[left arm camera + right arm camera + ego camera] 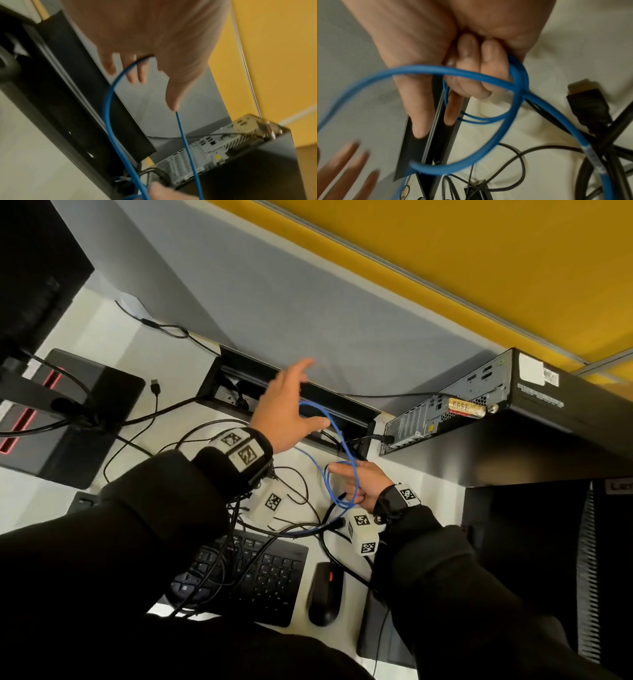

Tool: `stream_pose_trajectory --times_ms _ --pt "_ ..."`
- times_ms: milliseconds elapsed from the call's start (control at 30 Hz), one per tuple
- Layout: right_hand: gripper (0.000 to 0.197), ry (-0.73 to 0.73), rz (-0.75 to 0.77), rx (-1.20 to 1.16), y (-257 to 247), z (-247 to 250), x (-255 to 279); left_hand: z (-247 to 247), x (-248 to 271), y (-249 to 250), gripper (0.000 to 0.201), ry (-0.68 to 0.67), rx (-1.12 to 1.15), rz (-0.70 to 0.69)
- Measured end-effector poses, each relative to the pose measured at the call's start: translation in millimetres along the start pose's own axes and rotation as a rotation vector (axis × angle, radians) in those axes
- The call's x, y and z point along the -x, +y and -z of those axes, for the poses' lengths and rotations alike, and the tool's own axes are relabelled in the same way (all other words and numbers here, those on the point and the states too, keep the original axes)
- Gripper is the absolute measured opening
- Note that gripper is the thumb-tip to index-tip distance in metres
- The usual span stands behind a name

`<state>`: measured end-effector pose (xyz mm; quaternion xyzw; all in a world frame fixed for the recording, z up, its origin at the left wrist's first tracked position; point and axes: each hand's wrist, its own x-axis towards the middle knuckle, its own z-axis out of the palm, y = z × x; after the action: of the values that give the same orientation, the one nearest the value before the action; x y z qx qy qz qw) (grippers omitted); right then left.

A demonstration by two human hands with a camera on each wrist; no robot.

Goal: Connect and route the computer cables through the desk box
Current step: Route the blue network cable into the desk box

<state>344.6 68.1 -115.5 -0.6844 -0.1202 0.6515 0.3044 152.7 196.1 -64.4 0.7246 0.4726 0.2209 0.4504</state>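
A blue cable (337,433) loops up from the desk between both hands. My left hand (291,405) hovers over the open black desk box (239,364), fingers spread and straight, and the cable's loop (108,102) hangs over it between thumb and fingers. My right hand (359,484) is lower and to the right, near the box's right end. Its fingers (471,67) curl round several turns of the blue cable (436,70). The small black computer (462,409) lies at the right with its rear ports (214,155) facing the box.
A tangle of black cables (294,491) covers the desk between the box and the keyboard (260,573); a mouse (323,594) lies beside it. A monitor stand (85,412) is at left, a grey partition (308,313) behind. A loose black plug (587,102) lies near my right hand.
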Motion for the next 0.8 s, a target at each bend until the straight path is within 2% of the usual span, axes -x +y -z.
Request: stream_pose_trajectory --times_ms 67,100,133,167,200,300,333,400,500,533,633,700,733,800 --pt "0.011 0.058 0.017 -0.101 0 1 -2 8 10 2 0.085 0.278 -0.193 -0.097" --pt "0.008 0.081 0.027 -0.152 0 1 -2 12 15 3 0.071 0.353 -0.256 -0.177" --pt "0.008 0.094 0.036 -0.201 -1 2 -2 17 19 4 0.054 0.359 -0.305 -0.272" --pt "0.011 0.093 0.044 -0.252 -2 3 -2 21 24 8 0.041 0.297 -0.354 -0.353" --pt "0.014 0.083 0.053 -0.298 -3 3 -2 22 27 8 0.037 0.18 -0.418 -0.389" --pt "0.019 0.037 0.092 -0.411 -7 -2 -3 9 31 9 0.068 -0.297 -0.726 -0.224" --pt "0.021 0.024 0.098 -0.441 -7 -3 -3 1 32 7 0.074 -0.409 -0.738 -0.156" --pt "0.026 -0.006 0.095 -0.49 -7 -7 -5 -12 33 4 0.078 -0.513 -0.654 -0.019" --pt "0.032 -0.005 0.079 -0.567 -7 -10 -5 -31 31 5 0.068 -0.651 -0.387 0.18" --pt "0.033 0.0 0.071 -0.591 -7 -9 -5 -37 30 6 0.064 -0.669 -0.268 0.232" --pt "0.034 -0.008 0.054 -0.623 -5 -10 -7 -53 27 13 0.04 -0.597 0.007 0.373" --pt "0.035 -0.031 0.052 -0.631 -2 -10 -8 -58 24 17 0.013 -0.573 0.104 0.406" --pt "0.035 -0.042 0.052 -0.64 -1 -10 -9 -57 22 20 0.005 -0.571 0.136 0.392" --pt "0.036 -0.057 0.063 -0.641 -2 -9 -8 -54 15 22 0.01 -0.559 0.105 0.33"
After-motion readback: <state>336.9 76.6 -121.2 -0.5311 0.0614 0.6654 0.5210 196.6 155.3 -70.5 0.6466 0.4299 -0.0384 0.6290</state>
